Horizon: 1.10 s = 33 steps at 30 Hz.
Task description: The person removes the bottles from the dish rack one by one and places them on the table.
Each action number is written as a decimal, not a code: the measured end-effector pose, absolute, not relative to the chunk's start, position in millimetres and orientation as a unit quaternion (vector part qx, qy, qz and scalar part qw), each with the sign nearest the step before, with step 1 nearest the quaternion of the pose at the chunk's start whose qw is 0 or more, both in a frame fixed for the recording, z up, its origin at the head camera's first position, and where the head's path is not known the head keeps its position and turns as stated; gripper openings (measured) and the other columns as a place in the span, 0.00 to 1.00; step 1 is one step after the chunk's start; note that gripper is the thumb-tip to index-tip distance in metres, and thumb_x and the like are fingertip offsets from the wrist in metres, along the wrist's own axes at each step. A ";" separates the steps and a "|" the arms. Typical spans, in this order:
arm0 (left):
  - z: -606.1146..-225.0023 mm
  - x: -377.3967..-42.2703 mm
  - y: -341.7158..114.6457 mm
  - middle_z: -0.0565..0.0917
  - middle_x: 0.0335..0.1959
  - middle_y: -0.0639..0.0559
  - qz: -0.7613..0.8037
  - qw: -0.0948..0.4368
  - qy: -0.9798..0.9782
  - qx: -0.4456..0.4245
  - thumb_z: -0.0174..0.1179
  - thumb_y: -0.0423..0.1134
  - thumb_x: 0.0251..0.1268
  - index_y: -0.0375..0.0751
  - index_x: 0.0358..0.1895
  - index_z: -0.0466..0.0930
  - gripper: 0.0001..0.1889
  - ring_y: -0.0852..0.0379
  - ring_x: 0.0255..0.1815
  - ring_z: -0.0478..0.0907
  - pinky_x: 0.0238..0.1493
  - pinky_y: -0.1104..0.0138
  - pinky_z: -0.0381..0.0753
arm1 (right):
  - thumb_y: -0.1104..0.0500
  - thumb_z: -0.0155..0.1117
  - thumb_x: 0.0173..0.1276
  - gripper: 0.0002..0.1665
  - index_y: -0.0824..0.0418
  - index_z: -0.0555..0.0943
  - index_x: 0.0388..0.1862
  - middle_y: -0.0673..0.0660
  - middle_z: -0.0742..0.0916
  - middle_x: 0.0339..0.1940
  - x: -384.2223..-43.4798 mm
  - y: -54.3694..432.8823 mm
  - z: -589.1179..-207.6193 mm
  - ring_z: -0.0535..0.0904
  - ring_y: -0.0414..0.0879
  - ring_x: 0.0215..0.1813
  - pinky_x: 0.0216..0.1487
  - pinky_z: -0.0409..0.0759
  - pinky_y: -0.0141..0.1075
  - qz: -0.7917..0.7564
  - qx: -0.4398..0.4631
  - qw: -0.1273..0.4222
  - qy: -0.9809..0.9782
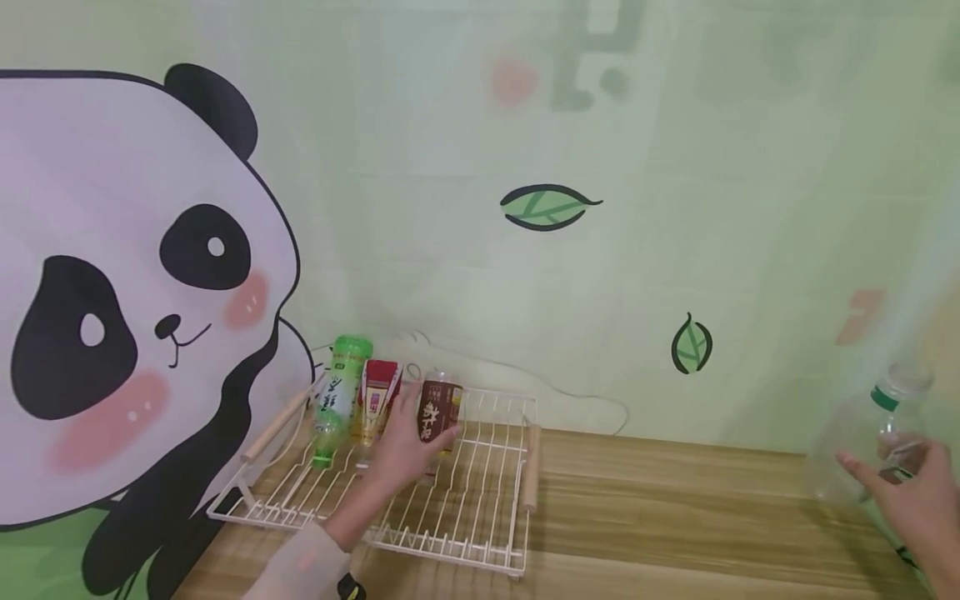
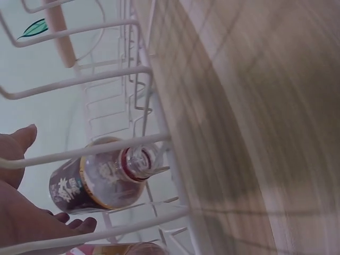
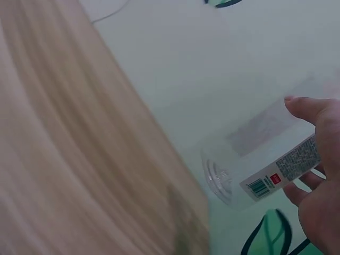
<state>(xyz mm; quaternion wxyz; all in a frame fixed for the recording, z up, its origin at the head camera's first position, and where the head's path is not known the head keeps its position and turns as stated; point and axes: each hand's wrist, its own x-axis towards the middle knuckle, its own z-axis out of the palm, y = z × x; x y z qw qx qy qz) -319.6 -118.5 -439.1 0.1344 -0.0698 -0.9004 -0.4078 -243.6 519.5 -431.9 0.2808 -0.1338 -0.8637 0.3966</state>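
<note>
A white wire rack (image 1: 516, 572) with wooden side handles stands at the left. My left hand (image 1: 408, 450) is over it, thumb and fingers spread beside a clear bottle with a brown label (image 1: 438, 412). In the left wrist view that bottle (image 2: 114, 180) is upside down, its open neck among the wires; the fingers (image 2: 79, 226) do not visibly close round it. Left of the hand are a red-and-yellow bottle (image 1: 378, 400) and an upside-down green bottle (image 1: 341, 383). At the far right, my right hand (image 1: 911, 492) holds a clear plastic bottle (image 3: 255, 164) upright between thumb and fingers.
The wooden tabletop (image 1: 660, 500) stretches between the rack and the right hand. Behind stands a green wall cloth (image 1: 465, 275) printed with a panda (image 1: 135, 333) and leaves. A thin cord (image 1: 592, 400) runs along the cloth behind the rack.
</note>
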 end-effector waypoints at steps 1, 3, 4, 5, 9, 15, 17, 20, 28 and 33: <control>-440.8 -320.1 -118.2 0.54 0.86 0.34 -0.408 0.132 -0.901 -0.071 0.74 0.56 0.67 0.39 0.87 0.49 0.56 0.30 0.73 0.71 0.62 0.37 0.82 | 0.46 0.74 0.74 0.25 0.44 0.67 0.55 0.44 0.70 0.51 -244.7 520.7 -434.8 0.62 0.27 0.51 0.39 0.68 0.12 0.397 -0.142 0.277 -0.864; -443.7 -320.2 -117.8 0.54 0.85 0.32 -0.404 0.128 -0.903 -0.071 0.74 0.55 0.68 0.36 0.87 0.47 0.56 0.29 0.74 0.70 0.64 0.36 0.81 | 0.46 0.75 0.73 0.26 0.52 0.67 0.54 0.48 0.71 0.53 -246.6 523.2 -441.1 0.66 0.32 0.55 0.38 0.69 0.11 0.392 -0.151 0.270 -0.866; -445.1 -320.0 -117.5 0.54 0.85 0.31 -0.401 0.127 -0.905 -0.070 0.74 0.54 0.69 0.35 0.87 0.47 0.56 0.29 0.74 0.70 0.65 0.36 0.80 | 0.46 0.75 0.73 0.28 0.57 0.67 0.53 0.50 0.71 0.52 -247.7 523.9 -444.2 0.68 0.34 0.54 0.37 0.69 0.11 0.389 -0.156 0.269 -0.867; -446.1 -319.6 -117.6 0.54 0.84 0.30 -0.398 0.126 -0.906 -0.067 0.74 0.53 0.69 0.34 0.86 0.47 0.56 0.28 0.74 0.69 0.66 0.35 0.79 | 0.46 0.75 0.73 0.30 0.61 0.67 0.54 0.54 0.72 0.53 -247.9 524.7 -447.5 0.72 0.41 0.58 0.37 0.69 0.11 0.389 -0.159 0.264 -0.868; -450.9 -318.7 -118.0 0.53 0.84 0.30 -0.400 0.116 -0.907 -0.058 0.75 0.52 0.68 0.33 0.86 0.46 0.56 0.28 0.74 0.69 0.68 0.36 0.78 | 0.46 0.75 0.73 0.36 0.69 0.65 0.54 0.63 0.74 0.51 -248.5 527.6 -461.9 0.76 0.41 0.51 0.32 0.69 0.14 0.377 -0.174 0.255 -0.873; -460.2 -315.2 -121.1 0.50 0.85 0.28 -0.390 0.084 -0.915 -0.053 0.74 0.54 0.68 0.29 0.86 0.45 0.58 0.25 0.75 0.68 0.70 0.37 0.76 | 0.43 0.75 0.72 0.41 0.69 0.62 0.59 0.64 0.77 0.49 -246.0 529.7 -479.3 0.78 0.45 0.46 0.28 0.71 0.20 0.401 -0.231 0.216 -0.860; -460.3 -313.2 -121.7 0.50 0.85 0.28 -0.392 0.080 -0.915 -0.052 0.74 0.54 0.68 0.28 0.85 0.45 0.58 0.24 0.75 0.68 0.70 0.36 0.75 | 0.42 0.75 0.72 0.43 0.69 0.60 0.60 0.65 0.75 0.53 -247.7 528.1 -480.0 0.76 0.54 0.51 0.28 0.70 0.19 0.409 -0.255 0.205 -0.852; -459.1 -311.2 -121.7 0.49 0.85 0.28 -0.394 0.079 -0.915 -0.045 0.74 0.56 0.67 0.28 0.85 0.44 0.59 0.24 0.75 0.67 0.70 0.35 0.74 | 0.41 0.74 0.72 0.46 0.71 0.58 0.63 0.70 0.74 0.58 -251.1 526.7 -479.4 0.76 0.63 0.58 0.28 0.70 0.21 0.401 -0.263 0.201 -0.854; -457.3 -312.1 -120.0 0.46 0.85 0.23 -0.396 0.066 -0.915 -0.033 0.71 0.56 0.71 0.25 0.85 0.42 0.58 0.20 0.76 0.63 0.72 0.32 0.69 | 0.45 0.67 0.77 0.55 0.80 0.48 0.77 0.86 0.62 0.74 -254.7 525.0 -481.7 0.56 0.83 0.78 0.72 0.68 0.72 0.392 -0.277 0.191 -0.856; -459.5 -320.1 -119.7 0.52 0.80 0.16 -0.389 0.096 -0.915 -0.051 0.70 0.55 0.72 0.20 0.82 0.46 0.56 0.17 0.74 0.64 0.70 0.30 0.70 | 0.47 0.68 0.77 0.50 0.82 0.53 0.70 0.85 0.65 0.66 -256.5 527.1 -482.7 0.60 0.83 0.75 0.73 0.67 0.72 0.393 -0.276 0.203 -0.854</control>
